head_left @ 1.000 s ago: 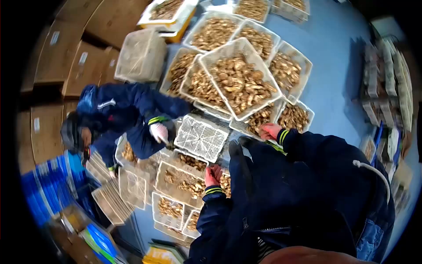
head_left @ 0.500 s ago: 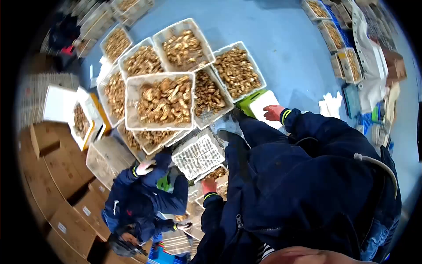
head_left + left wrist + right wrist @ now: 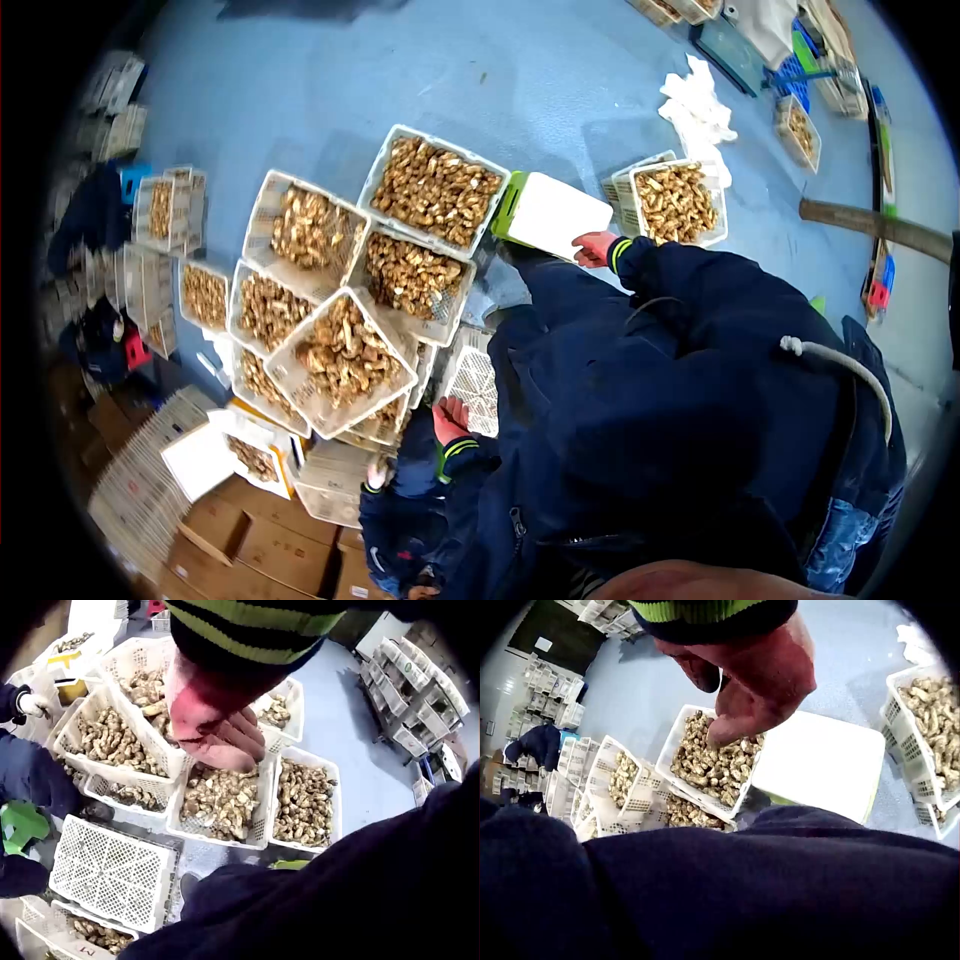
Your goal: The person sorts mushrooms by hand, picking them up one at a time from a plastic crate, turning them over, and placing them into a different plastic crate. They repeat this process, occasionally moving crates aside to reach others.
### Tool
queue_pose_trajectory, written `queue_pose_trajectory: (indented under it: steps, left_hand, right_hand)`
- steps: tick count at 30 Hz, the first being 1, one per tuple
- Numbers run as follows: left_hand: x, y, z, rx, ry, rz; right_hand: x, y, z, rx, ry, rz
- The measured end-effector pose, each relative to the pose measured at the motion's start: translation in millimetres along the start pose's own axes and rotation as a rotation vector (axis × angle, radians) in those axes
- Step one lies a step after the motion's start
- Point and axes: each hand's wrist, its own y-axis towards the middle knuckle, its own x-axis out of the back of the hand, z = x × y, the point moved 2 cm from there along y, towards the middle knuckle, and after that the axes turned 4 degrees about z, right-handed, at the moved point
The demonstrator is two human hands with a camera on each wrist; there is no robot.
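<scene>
My left hand (image 3: 452, 418) hangs with loosely curled fingers and nothing in it, near an upturned white mesh crate (image 3: 472, 385). In the left wrist view the same hand (image 3: 214, 724) overlaps white crates of knobbly golden-brown produce (image 3: 221, 802). My right hand (image 3: 595, 248), also holding nothing, overlaps the edge of a flat white slab (image 3: 560, 215) on a green support (image 3: 509, 205). The right wrist view shows that hand (image 3: 761, 682) loosely bent in front of a filled white crate (image 3: 673, 735).
Filled crates (image 3: 318, 240) stand stacked to the left. Two more (image 3: 632, 200) stand at right beside crumpled white cloth (image 3: 697, 105). Another person (image 3: 405, 530) in dark blue is low in the head view, near brown cartons (image 3: 285, 548). Blue floor (image 3: 400, 70) spreads ahead.
The head view has swung to the right, shifting the crates and the other person left and down. The white slab now shows in full near my right hand. Both hands stay empty.
</scene>
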Motion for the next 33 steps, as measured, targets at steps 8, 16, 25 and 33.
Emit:
queue_pose_trajectory:
  steps: [8,16,25,33]
  left_hand:
    - [-68,18,-25,0.008,0.24,0.154]
    - [-50,17,-39,-0.157,0.051,0.135]
    - [35,-19,149,-0.302,-0.892,-0.284]
    - [-147,-86,413,-0.242,-1.77,-0.421]
  right_hand:
    - [23,-22,25,0.052,0.074,-0.15]
    - [15,6,49,0.356,-0.676,0.132]
    - [-202,88,119,-0.161,-0.666,0.384]
    - [-390,152,29,-0.543,-1.349,0.611]
